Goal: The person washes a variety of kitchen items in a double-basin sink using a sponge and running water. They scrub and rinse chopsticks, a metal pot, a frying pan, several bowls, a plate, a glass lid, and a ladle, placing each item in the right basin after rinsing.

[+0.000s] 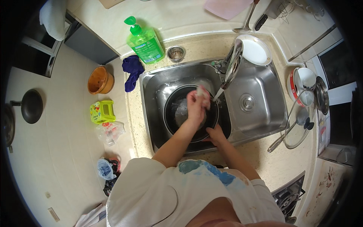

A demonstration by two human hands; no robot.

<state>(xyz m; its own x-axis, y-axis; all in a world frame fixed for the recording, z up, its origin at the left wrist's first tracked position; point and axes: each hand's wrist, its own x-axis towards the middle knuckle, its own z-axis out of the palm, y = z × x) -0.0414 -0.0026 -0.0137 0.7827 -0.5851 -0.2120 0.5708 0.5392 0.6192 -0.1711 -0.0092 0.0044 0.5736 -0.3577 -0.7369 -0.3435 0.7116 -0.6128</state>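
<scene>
A large round dark pan sits in the left basin of a steel double sink, with some clear water or suds inside. Over the pan's interior is my left hand, closed around a blurred pinkish-white cloth or pad. My right hand grips the pan's near right rim, thumb on top and fingers partly hidden below. A faucet reaches over the divider, and a whitish stream at its tip meets the pan's right edge.
Behind the sink stand a green soap pump bottle, a metal strainer cup and a white plate. A dark blue cloth lies left. Bowls, a glass lid and a gas hob are at right.
</scene>
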